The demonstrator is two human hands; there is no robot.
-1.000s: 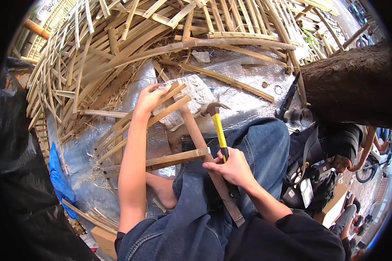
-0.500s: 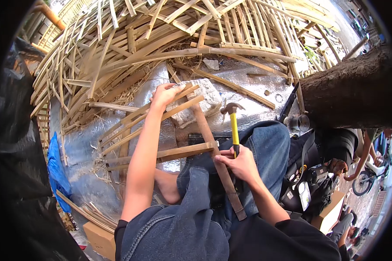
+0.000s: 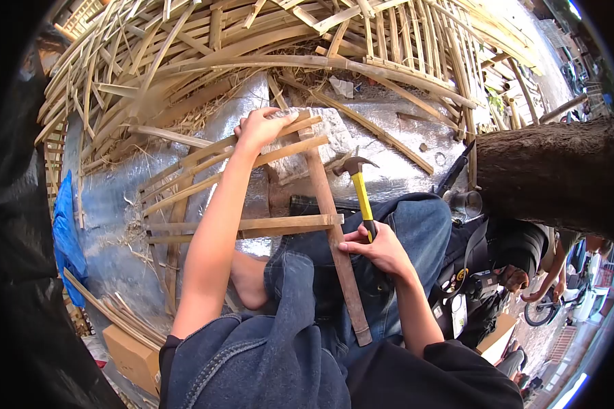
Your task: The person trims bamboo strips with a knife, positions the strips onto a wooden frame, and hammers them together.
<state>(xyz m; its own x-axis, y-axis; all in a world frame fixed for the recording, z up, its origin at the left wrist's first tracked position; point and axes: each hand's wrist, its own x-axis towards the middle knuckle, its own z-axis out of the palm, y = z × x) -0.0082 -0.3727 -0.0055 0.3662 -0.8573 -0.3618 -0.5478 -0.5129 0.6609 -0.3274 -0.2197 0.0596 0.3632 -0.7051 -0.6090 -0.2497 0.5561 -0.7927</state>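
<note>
My left hand (image 3: 262,129) is closed around the end of an upper slat of a wood or bamboo frame (image 3: 269,223), beside its cross strip (image 3: 334,235). The cross strip runs from a pale stone block (image 3: 303,140) down over my lap. Several slats reach out leftward from it, their far ends near the ground sheet. In my right hand (image 3: 381,249) is a claw hammer (image 3: 361,191) with a yellow and black handle, its metal head upward. My right fingertips are close to the cross strip; whether they touch it I cannot tell.
A large pile of split bamboo strips (image 3: 205,68) spreads across the back. A thick tree trunk (image 3: 546,177) stands at right, near bags (image 3: 471,273) and a glass jar (image 3: 465,202). Silvery sheeting (image 3: 116,211) covers the ground. A cardboard box (image 3: 131,354) sits lower left; another person's arm (image 3: 551,276) shows at right.
The hammer's head has tipped slightly left, and the handle leans more. My left hand keeps its hold on the frame's slat. The whole view has shifted a little.
</note>
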